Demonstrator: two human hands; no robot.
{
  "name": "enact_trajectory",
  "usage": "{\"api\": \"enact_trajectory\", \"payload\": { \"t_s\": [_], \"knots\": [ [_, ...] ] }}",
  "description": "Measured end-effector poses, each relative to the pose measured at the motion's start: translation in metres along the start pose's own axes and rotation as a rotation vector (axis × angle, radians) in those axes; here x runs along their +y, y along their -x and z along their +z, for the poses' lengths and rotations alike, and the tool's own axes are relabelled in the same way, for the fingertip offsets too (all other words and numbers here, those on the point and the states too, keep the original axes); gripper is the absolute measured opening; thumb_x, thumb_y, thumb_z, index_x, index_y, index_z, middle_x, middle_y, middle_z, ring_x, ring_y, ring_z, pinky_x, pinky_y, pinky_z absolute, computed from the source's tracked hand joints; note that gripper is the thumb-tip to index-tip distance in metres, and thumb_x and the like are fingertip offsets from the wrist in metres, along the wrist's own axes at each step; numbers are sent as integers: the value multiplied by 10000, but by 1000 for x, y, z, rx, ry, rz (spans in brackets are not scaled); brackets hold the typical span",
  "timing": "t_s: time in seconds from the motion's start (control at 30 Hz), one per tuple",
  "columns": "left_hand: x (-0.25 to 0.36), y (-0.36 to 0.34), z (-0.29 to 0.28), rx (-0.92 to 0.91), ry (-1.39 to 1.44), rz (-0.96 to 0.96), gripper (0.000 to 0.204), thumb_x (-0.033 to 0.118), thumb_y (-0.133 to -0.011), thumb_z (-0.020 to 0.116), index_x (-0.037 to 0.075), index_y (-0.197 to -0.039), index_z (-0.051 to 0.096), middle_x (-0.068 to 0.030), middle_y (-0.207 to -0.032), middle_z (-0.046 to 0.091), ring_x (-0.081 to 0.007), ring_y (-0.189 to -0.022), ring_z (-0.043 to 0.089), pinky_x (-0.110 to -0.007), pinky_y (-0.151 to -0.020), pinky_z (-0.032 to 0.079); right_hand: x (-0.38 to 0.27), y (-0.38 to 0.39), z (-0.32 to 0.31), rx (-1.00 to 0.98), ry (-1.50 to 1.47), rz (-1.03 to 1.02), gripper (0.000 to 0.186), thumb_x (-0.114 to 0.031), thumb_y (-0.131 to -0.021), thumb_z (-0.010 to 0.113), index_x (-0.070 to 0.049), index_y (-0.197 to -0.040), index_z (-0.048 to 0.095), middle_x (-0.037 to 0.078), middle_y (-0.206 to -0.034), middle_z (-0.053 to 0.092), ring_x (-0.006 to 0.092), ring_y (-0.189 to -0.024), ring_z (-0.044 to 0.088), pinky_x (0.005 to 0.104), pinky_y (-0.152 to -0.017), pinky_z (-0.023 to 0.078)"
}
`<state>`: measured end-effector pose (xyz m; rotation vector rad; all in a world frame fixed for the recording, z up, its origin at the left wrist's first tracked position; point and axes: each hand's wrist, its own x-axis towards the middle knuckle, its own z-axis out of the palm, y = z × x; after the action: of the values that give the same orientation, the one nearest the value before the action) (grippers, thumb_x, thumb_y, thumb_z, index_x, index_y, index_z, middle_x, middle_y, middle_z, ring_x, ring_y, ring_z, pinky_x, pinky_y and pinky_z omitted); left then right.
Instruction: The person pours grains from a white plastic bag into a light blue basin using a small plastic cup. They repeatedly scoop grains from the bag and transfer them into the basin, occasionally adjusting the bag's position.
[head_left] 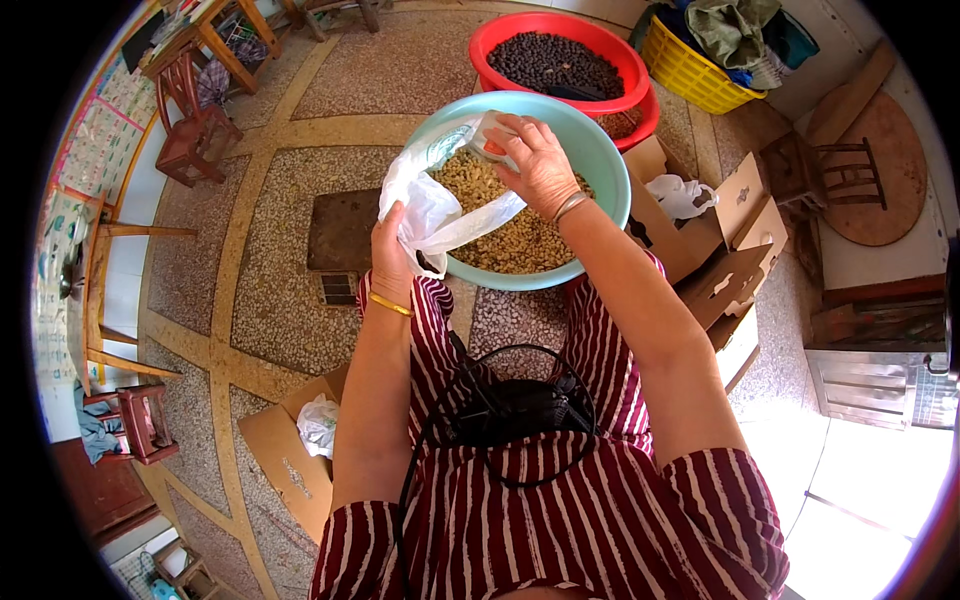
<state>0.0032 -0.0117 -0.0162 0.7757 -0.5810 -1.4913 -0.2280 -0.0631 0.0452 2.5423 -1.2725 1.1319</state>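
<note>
My left hand is closed on the rim of a white, see-through plastic bag, whose mouth gapes over a light blue basin. Small tan pieces, like shelled nuts or beans, cover the basin's bottom. My right hand reaches over the basin beside the bag's mouth. Its fingers curl round a pale thing with a reddish patch, mostly hidden, so its kind is unclear. A loop of the bag hangs just below that hand. The basin stands in front of my knees.
Behind the basin a red basin holds dark round fruits or nuts, on top of another red basin. A yellow basket with cloths stands at the back right. Opened cardboard boxes lie right, another box left. A low wooden stool is near.
</note>
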Motion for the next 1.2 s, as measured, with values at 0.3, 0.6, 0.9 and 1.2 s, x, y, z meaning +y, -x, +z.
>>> {"api": "enact_trajectory", "payload": {
  "t_s": [0.3,0.6,0.9,1.2],
  "knots": [
    [0,1,1,-12,39,1,458,270,-862,552,-68,-1165,488,-129,-1093,574,-215,-969,573,-338,-840,452,5,0,-14,197,-84,210,478,-131,-648,711,-125,-1102,560,123,-1173,508,320,-1047,489,401,-905,426],
    [0,1,3,-2,0,43,435,274,-899,467,-50,-1190,472,-132,-1139,555,-231,-1042,535,-354,-906,410,31,77,-1,-433,-246,663,398,-391,-746,610,-36,-925,631,145,-861,627,269,-783,616,352,-729,488],
    [-4,-6,-4,50,-30,139,445,303,-923,447,-56,-1186,457,-130,-1119,550,-222,-1009,549,-344,-871,442,24,89,31,-529,-108,379,321,-300,-725,614,-58,-935,598,167,-975,569,336,-976,524,409,-873,406],
    [-2,-5,-1,145,-72,157,415,306,-945,397,-19,-1196,454,-114,-1135,533,-222,-1042,529,-350,-907,421,24,83,28,-728,-551,635,384,-255,-791,603,-40,-1107,568,85,-937,592,189,-826,575,304,-747,473]
  ]
}}
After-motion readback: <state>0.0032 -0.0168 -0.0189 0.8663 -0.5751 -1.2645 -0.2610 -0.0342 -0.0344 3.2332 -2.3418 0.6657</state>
